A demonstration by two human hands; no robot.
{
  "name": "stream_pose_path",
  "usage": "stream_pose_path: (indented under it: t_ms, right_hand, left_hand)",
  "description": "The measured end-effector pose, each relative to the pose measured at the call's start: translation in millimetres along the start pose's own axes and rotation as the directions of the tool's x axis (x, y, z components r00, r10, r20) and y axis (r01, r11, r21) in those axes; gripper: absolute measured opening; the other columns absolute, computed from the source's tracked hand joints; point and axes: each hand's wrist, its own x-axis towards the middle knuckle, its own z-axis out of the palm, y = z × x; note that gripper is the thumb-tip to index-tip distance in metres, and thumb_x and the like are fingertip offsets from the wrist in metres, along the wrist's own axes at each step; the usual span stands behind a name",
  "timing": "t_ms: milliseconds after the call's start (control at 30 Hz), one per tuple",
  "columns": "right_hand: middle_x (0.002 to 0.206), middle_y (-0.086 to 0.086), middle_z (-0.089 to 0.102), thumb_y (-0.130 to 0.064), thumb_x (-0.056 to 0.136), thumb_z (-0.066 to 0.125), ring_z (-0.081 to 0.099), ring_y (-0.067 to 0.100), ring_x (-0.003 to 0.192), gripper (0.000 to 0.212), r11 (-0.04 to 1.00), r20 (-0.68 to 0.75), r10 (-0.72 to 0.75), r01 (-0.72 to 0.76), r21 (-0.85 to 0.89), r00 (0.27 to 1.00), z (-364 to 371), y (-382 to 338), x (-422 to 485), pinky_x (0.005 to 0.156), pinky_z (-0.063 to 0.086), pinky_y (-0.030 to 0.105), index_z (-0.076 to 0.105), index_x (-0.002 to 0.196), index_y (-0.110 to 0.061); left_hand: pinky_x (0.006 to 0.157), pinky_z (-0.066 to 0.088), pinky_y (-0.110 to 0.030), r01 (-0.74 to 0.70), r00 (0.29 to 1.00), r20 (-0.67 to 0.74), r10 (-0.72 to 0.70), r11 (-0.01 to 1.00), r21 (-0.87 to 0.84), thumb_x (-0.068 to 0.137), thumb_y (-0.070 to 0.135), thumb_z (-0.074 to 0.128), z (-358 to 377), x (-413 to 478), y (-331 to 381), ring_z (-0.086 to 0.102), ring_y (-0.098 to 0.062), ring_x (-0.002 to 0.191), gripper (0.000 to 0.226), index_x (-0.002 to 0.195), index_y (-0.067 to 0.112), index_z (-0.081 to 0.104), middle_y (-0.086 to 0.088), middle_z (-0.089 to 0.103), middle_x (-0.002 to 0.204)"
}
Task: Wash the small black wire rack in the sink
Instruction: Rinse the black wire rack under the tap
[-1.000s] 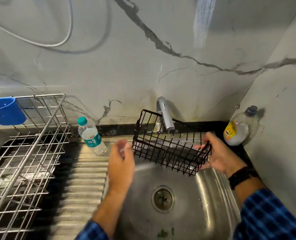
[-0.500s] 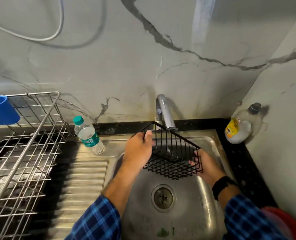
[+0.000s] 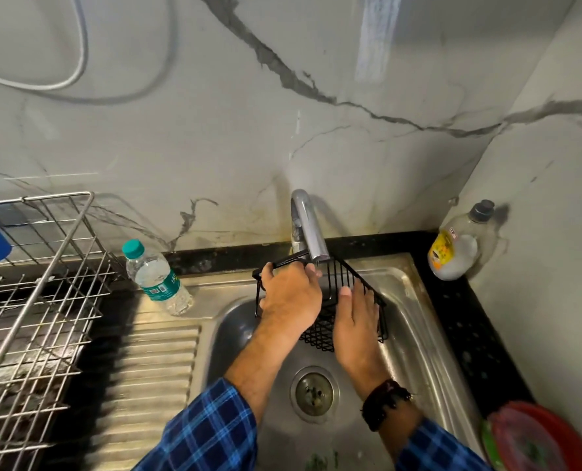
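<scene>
Two hands: left hand (image 3: 291, 297) fingers clamp rack (image 3: 317, 333) rim, right hand (image 3: 354, 321) fingers flat; long axis roughly left-right.

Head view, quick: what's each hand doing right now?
Left hand: grips the small black wire rack by its rim.
Right hand: rests on the rack's right side, fingers fairly straight; a grip cannot be told.

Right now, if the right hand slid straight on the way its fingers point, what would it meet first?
The right hand lies on the black wire rack, so its side wires come first. Past them, likely the sink back wall, right of the faucet; depth is unclear.
</scene>
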Motion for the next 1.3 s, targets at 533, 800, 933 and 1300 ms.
stream_pose_path:
  t_ms: [533,800,933,1300]
  right_hand:
    - [0.127,-0.005,0.053,-0.03,0.069,0.069,0.056,0.009,0.109,0.057,0.998,0.183,0.069,-0.07,-0.003,0.981,-41,21,-15,0.092,0.05,0.032,0.045,0.12,-0.037]
    - [0.126,-0.002,0.053,-0.021,0.062,0.067,0.056,0.02,0.12,0.053,0.988,0.287,-0.146,0.128,0.081,0.947,-66,49,-68,0.104,0.047,0.052,0.052,0.109,-0.04]
    - [0.139,-0.004,0.049,-0.009,0.071,0.065,0.048,0.024,0.133,0.051,0.962,0.287,-0.273,0.26,0.082,0.918,-67,58,-78,0.112,0.038,0.053,0.054,0.113,-0.036]
    - [0.115,-0.014,0.068,-0.023,0.098,0.061,0.065,0.003,0.104,0.021,0.945,0.134,-0.049,0.089,-0.315,0.99,-184,77,-101,0.091,0.052,0.023,0.064,0.116,-0.033]
  left_hand:
    - [0.093,0.047,-0.021,-0.144,0.961,-0.264,0.077,0.959,-0.244,0.101,0.037,0.05,-21,-48,-49,0.057,-0.003,0.099,0.015,0.107,0.03,0.062,0.009,0.06,0.104]
    - [0.083,0.055,-0.056,0.815,0.565,0.77,-0.296,0.343,-0.466,0.089,0.056,0.059,-48,-66,-91,0.071,-0.04,0.099,0.052,0.114,0.011,0.066,-0.022,0.073,0.109]
    - [0.07,0.053,-0.053,0.828,0.543,0.77,-0.335,0.369,-0.423,0.079,0.032,0.067,-11,-88,-103,0.071,-0.039,0.077,0.053,0.122,0.002,0.061,-0.024,0.068,0.098]
    - [0.066,0.054,-0.067,0.696,0.707,0.601,-0.373,0.213,-0.686,0.092,0.043,0.065,-6,-134,-85,0.062,-0.046,0.106,0.03,0.081,0.017,0.054,-0.017,0.062,0.1]
